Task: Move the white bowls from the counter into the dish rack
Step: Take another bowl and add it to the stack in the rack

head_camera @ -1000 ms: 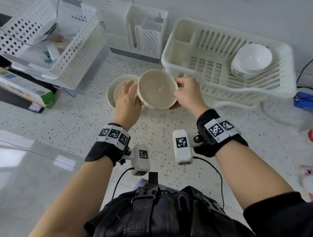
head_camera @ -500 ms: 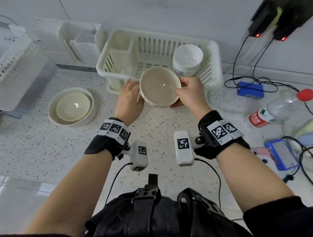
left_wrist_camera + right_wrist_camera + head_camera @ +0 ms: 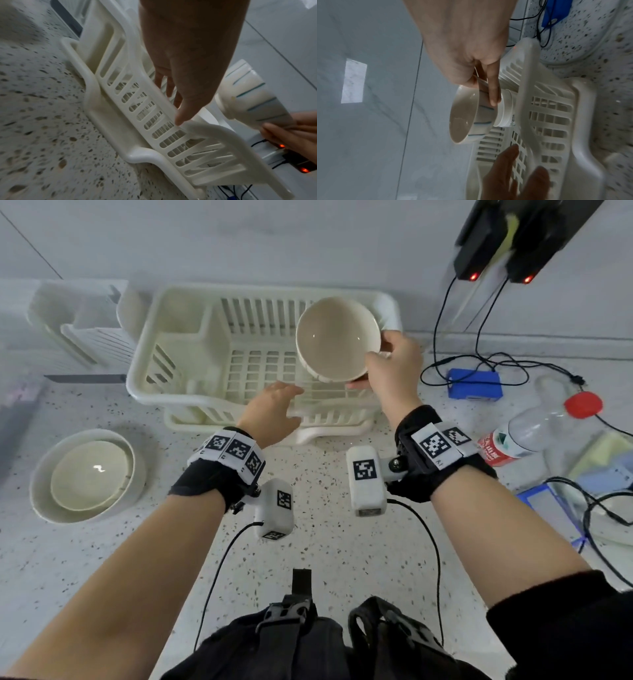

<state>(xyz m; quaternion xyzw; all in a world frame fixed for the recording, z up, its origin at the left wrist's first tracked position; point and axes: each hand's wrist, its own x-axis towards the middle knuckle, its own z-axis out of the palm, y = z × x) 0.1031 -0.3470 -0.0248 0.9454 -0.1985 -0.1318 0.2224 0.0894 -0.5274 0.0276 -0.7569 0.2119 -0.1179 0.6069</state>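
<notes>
My right hand (image 3: pixel 387 364) grips a white bowl (image 3: pixel 337 337) by its rim and holds it tilted above the right part of the cream dish rack (image 3: pixel 178 397). In the right wrist view this blue-striped bowl (image 3: pixel 465 119) hangs just above another white bowl (image 3: pixel 505 108) that stands in the rack (image 3: pixel 556 121). My left hand (image 3: pixel 274 405) is empty, fingers straight, over the rack's front wall (image 3: pixel 137 108). A small bowl nested in a larger bowl (image 3: pixel 90 474) sits on the counter at the left.
A white cutlery holder (image 3: pixel 85 326) stands left of the rack. Right of the rack lie a blue box (image 3: pixel 474 383) with black cables, a red-capped plastic bottle (image 3: pixel 534 429) and a blue-edged tray (image 3: pixel 548 508). Black chargers (image 3: pixel 496 237) hang on the wall.
The bowl, held in both hands over the counter, has moved up and right over the rack. My left hand has let go of it and now hovers open at the rack's front.
</notes>
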